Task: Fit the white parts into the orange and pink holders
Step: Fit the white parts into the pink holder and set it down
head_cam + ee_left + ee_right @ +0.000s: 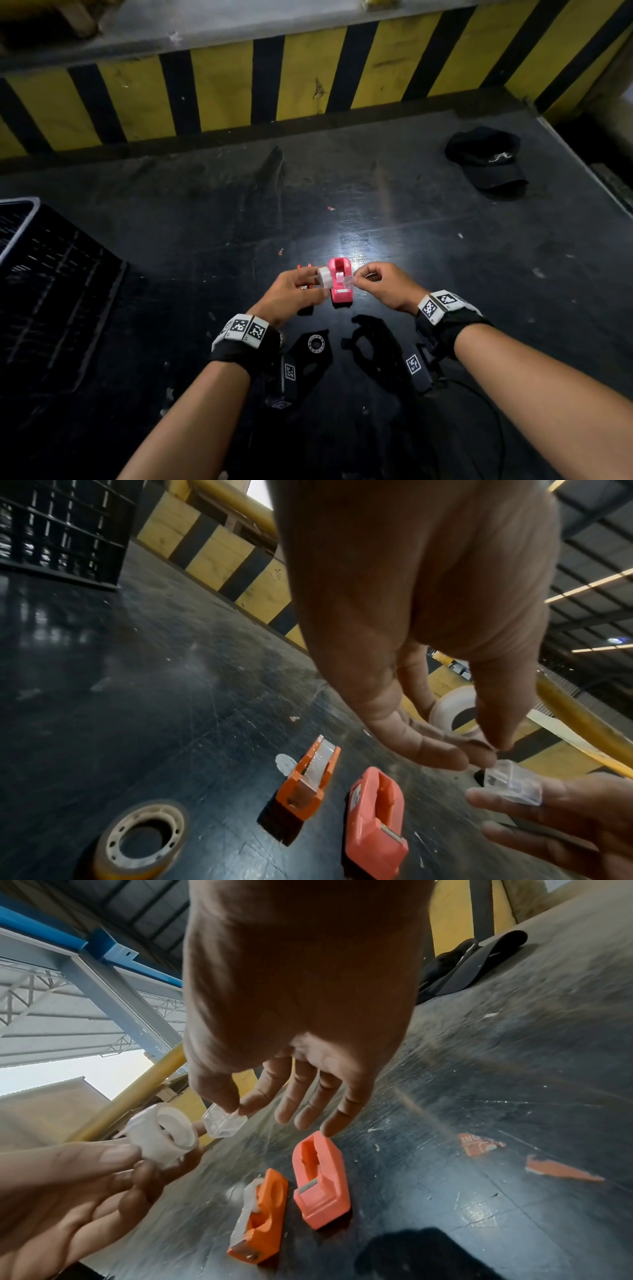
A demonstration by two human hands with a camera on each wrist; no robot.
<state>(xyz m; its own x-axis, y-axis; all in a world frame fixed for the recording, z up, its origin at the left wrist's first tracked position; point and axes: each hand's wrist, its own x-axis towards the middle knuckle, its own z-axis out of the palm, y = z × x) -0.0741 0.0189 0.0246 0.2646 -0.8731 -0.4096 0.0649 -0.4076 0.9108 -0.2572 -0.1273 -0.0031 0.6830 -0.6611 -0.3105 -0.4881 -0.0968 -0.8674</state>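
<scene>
head view shows both hands raised over a dark table (411, 212), meeting just above the pink holder (339, 286), which lies flat with its open slot facing up, probably so a roll can drop straight in. left hand (294, 291) pinches a white tape roll (324, 278) between thumb and fingertips, held by its rim so the hollow centre stays free. right hand (387, 284) pinches a small clear piece (346, 281) between thumb and forefinger, its other fingers spread loosely; in the right wrist view that clear piece (222, 1121) sits just beside the roll (164, 1131), and it looks like a core about to be pushed into the roll's hole, though i cannot tell for sure. orange holder (262, 1215) lies next to the pink one (320, 1183) on the table and already carries something whitish along one side, so it seems at least partly dealt with. a second tape roll (140, 837) with a tan core rests on the table nearer the left wrist, within easy reach. a black cap (486, 157) lies well apart at the far right, and a black crate (44, 274) stands at the left.
</scene>
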